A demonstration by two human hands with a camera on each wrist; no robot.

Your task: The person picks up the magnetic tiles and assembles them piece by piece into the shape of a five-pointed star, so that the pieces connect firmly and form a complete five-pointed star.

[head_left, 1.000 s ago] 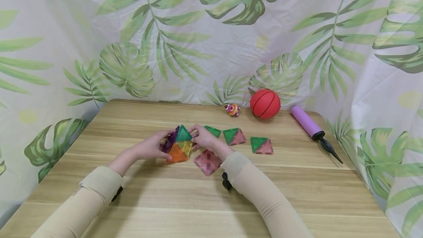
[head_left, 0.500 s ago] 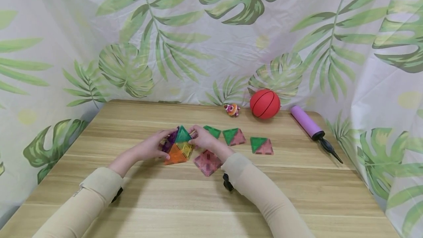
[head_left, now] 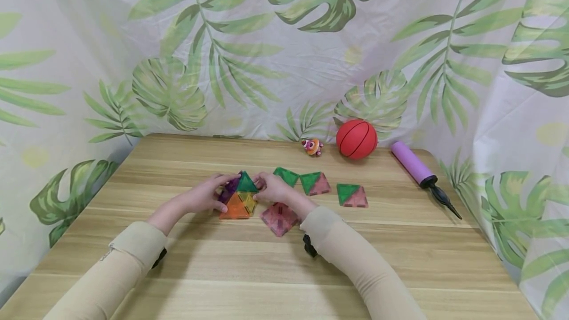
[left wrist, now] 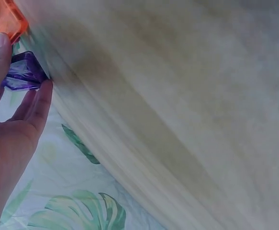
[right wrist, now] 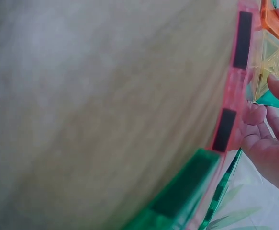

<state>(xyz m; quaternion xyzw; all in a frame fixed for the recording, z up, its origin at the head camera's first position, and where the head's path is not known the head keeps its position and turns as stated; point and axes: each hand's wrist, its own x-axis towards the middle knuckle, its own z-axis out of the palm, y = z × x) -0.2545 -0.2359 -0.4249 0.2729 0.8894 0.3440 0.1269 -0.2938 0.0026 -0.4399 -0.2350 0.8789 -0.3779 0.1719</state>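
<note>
Translucent magnetic tiles stand joined as a pointed, many-sided shape between both hands in the head view. Its faces are a purple tile (head_left: 227, 190), a teal triangle (head_left: 247, 183), a yellow tile (head_left: 249, 203) and an orange triangle (head_left: 235, 208). My left hand (head_left: 201, 195) grips the left side, with the thumb on the orange tile (left wrist: 7, 24) and fingertips at the purple one (left wrist: 25, 72). My right hand (head_left: 275, 188) holds the right side, its thumb by the yellow tile (right wrist: 269, 62) and other fingers bent near the teal corner (right wrist: 272, 99).
A pink tile square (head_left: 279, 219) lies just right of the shape. Green triangles (head_left: 287, 177) and green-and-pink tile squares (head_left: 352, 195) lie farther right. A small figurine (head_left: 313, 147), a red ball (head_left: 357, 139) and a purple hand pump (head_left: 410, 161) sit toward the back of the wooden table (head_left: 249, 270).
The tile shape has turned slightly, its orange face shifting left and its teal top sinking a little. My right hand has moved slightly down, and more of the green tile behind it shows.
</note>
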